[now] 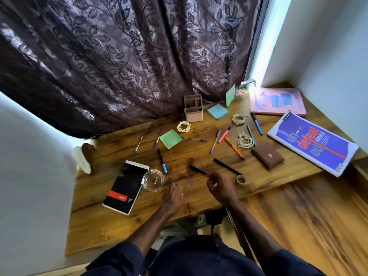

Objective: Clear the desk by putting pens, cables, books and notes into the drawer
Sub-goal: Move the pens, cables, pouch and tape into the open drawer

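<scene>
The person sits at the brown wooden desk (111,216). The left hand (172,196) holds a thin clear pen with a blue end (188,185) in its fingertips, low over the near part of the desk. The right hand (220,187) has its fingers curled up, right at the near end of a short black pen (198,169) that lies on the wood. It is too blurry for me to tell if it has hold of that pen.

Lots is left to put away: more pens, a white coiled cable (245,140), a green square sticky note (170,139) and a flat pink book (276,104). I cannot see the drawer from here.

I think a few things could go wrong. The round clear glass bowl (145,177) is just beside the left hand, so a quick move could bump it. The small roll of tape (241,179) sits near the desk edge by the right hand and could get knocked off. The pens are round, so a poor pinch could send one rolling to the floor.

The big blue and purple book (312,143) has large letters, turned sideways, that say "un", "defeat", "ed". The black and white notebook (125,188) has a red label (117,197), but its words are too blurry to read.
</scene>
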`<control>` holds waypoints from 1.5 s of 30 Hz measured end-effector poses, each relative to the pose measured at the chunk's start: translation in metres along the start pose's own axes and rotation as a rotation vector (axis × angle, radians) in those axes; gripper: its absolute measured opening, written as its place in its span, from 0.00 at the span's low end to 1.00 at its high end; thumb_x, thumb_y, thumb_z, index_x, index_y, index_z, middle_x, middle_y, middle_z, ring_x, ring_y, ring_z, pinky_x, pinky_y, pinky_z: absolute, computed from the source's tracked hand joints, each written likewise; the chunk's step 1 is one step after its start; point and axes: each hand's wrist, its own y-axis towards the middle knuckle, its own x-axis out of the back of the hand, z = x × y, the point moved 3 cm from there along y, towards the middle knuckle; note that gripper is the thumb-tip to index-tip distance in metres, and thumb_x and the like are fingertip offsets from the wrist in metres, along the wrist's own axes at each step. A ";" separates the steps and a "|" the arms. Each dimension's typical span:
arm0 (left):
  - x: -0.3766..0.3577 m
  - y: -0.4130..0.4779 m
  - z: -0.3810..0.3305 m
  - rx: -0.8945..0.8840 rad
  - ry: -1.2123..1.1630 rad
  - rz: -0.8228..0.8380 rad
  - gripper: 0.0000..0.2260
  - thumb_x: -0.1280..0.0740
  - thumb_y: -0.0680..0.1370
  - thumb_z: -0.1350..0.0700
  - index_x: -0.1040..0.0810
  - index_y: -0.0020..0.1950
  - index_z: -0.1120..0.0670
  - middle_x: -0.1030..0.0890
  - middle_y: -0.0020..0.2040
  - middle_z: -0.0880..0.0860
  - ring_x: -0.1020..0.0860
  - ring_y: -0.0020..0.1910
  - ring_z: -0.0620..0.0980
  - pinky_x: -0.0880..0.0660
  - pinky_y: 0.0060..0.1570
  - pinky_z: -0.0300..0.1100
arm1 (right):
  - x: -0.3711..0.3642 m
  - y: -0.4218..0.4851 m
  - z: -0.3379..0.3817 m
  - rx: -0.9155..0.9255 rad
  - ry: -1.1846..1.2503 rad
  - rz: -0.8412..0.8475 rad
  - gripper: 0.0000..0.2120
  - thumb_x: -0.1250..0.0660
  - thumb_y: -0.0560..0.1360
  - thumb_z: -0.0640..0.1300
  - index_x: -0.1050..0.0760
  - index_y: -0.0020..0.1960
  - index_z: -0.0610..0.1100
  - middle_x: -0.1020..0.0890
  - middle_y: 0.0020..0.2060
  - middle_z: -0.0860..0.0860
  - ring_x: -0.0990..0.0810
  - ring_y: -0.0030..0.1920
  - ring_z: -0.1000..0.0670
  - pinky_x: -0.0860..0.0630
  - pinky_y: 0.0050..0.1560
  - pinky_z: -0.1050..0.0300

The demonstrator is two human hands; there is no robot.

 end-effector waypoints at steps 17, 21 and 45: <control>0.076 0.085 0.016 -0.038 -1.104 0.166 0.16 0.19 0.65 0.45 0.15 0.45 0.53 0.13 0.41 0.49 0.14 0.42 0.46 0.18 0.44 0.44 | -0.005 0.033 0.042 0.069 0.198 0.271 0.06 0.30 0.79 0.50 0.16 0.49 0.50 0.15 0.38 0.54 0.15 0.38 0.55 0.20 0.39 0.55; 0.043 0.095 0.006 0.052 -1.240 0.286 0.27 0.20 0.62 0.35 0.14 0.50 0.54 0.14 0.37 0.51 0.19 0.32 0.46 0.21 0.33 0.43 | -0.008 0.021 0.051 -0.101 0.361 0.298 0.09 0.32 0.80 0.48 0.17 0.53 0.45 0.13 0.43 0.49 0.15 0.40 0.49 0.21 0.37 0.59; -0.013 0.082 0.032 0.260 -1.215 0.390 0.12 0.32 0.82 0.53 0.16 0.50 0.62 0.13 0.43 0.56 0.24 0.26 0.43 0.31 0.22 0.32 | -0.052 0.025 0.014 -0.177 -0.123 0.211 0.07 0.32 0.70 0.47 0.16 0.44 0.49 0.15 0.39 0.55 0.20 0.37 0.58 0.21 0.39 0.56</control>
